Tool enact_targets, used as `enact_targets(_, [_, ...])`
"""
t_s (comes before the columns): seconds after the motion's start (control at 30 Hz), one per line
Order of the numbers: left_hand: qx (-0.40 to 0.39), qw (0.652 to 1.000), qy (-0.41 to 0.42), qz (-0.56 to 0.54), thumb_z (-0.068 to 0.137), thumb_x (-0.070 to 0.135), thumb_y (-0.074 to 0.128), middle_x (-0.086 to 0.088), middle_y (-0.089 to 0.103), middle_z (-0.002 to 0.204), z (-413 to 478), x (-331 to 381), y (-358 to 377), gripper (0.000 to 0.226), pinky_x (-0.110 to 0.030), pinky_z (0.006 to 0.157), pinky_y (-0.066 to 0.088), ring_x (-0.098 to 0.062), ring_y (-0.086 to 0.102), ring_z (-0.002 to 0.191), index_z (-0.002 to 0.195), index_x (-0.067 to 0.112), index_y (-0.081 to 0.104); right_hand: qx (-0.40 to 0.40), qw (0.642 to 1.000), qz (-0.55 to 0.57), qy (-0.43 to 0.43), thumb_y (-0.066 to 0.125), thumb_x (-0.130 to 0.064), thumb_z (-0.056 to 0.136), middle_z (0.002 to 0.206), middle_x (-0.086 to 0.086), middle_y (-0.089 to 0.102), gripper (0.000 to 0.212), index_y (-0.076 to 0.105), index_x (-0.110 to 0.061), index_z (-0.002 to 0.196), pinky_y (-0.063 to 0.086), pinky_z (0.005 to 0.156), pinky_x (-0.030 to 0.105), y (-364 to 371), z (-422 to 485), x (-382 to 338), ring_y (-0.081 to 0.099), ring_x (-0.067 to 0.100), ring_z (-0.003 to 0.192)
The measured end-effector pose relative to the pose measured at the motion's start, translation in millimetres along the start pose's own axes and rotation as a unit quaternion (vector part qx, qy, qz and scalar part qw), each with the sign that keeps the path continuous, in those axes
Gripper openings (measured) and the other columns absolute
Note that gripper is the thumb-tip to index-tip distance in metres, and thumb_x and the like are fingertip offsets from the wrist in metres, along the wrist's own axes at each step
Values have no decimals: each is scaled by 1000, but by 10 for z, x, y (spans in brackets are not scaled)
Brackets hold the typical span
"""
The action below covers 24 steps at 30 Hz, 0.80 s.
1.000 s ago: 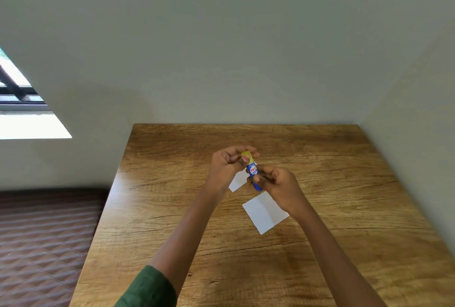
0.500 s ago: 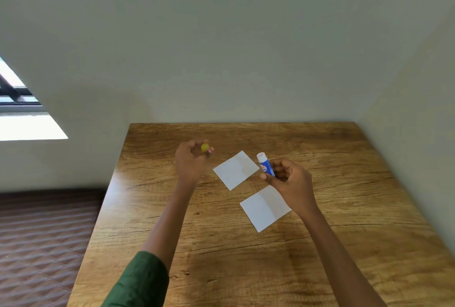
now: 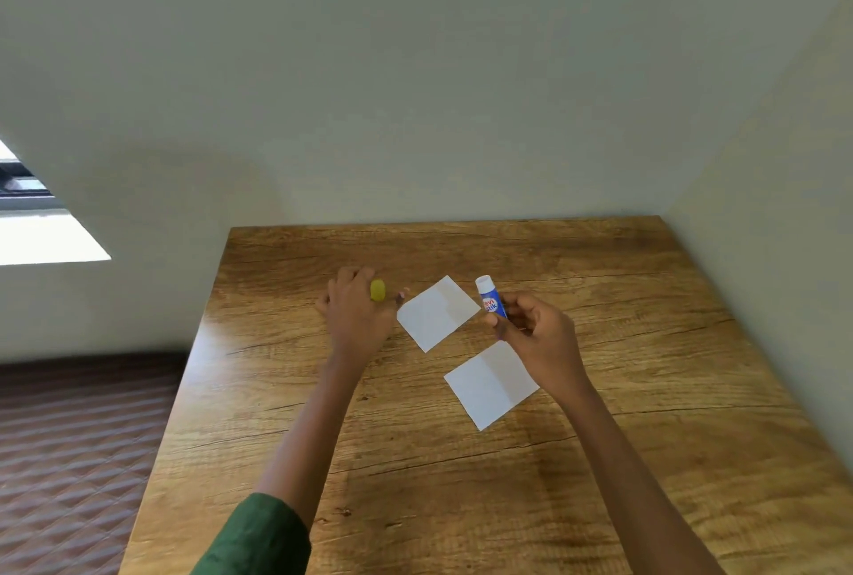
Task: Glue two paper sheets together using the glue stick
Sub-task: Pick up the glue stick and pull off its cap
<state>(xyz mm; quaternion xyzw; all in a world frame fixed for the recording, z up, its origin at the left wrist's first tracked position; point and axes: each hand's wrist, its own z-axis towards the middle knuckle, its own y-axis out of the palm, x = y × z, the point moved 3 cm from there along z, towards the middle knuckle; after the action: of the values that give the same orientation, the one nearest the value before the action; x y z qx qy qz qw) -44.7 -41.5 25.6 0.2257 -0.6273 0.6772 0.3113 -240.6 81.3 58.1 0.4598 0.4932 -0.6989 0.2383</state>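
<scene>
The yellow cap (image 3: 378, 290), on the glue stick (image 3: 491, 300) a second ago, is now coming down to the tabletop (image 3: 646, 344) in the left hand (image 3: 357, 314). The right hand (image 3: 537, 334) is gripping the opened stick above both paper sheets (image 3: 436, 314), which are lying apart, unglued; application looks to be next.

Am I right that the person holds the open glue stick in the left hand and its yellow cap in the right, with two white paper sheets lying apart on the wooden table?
Not quite: the hands are swapped. In the head view the right hand holds the open glue stick, and the left hand has the yellow cap. The two paper sheets do lie apart on the wooden table.
</scene>
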Motion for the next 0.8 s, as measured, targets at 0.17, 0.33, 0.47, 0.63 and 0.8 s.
enact_targets(0.17, [-166,951,44,-259,82,36,67,8,62,112,-423,485,112,31,-20,80,44,-8,57,98,112,26,62,-23,1000,8,-3,58,-26,91,96,-2,70,28,64,-14,117,45,63,4,75,9,-10,63,-4,76])
enact_targets(0.33, [-222,894,-72,-383,72,38,71,2,66,106,-606,678,325,30,-41,89,53,-16,61,104,100,29,63,-78,997,22,-2,57,-27,91,99,-7,71,29,63,-20,119,48,69,9,104,-55,-83,66,2,90])
enact_targets(0.47, [-238,863,-73,-440,79,33,69,-2,68,89,-693,718,329,25,-30,80,52,-15,62,94,100,20,67,-105,994,16,5,62,-28,88,97,-7,71,29,64,-22,116,50,70,13,4,-77,-71,66,5,88])
enact_targets(0.63, [-201,859,-109,-457,86,21,65,-7,72,86,-732,764,300,18,-29,71,52,-13,66,73,100,11,69,-108,994,13,24,72,-23,81,98,-5,70,29,64,-17,108,49,69,13,20,-132,-8,65,6,90])
enact_targets(0.8, [-201,855,-99,-468,84,19,67,-11,73,96,-716,828,281,16,-20,60,51,-14,65,73,98,13,71,-8,1000,6,19,80,-21,72,82,-15,64,25,62,-22,89,48,63,8,32,-152,-68,62,1,80])
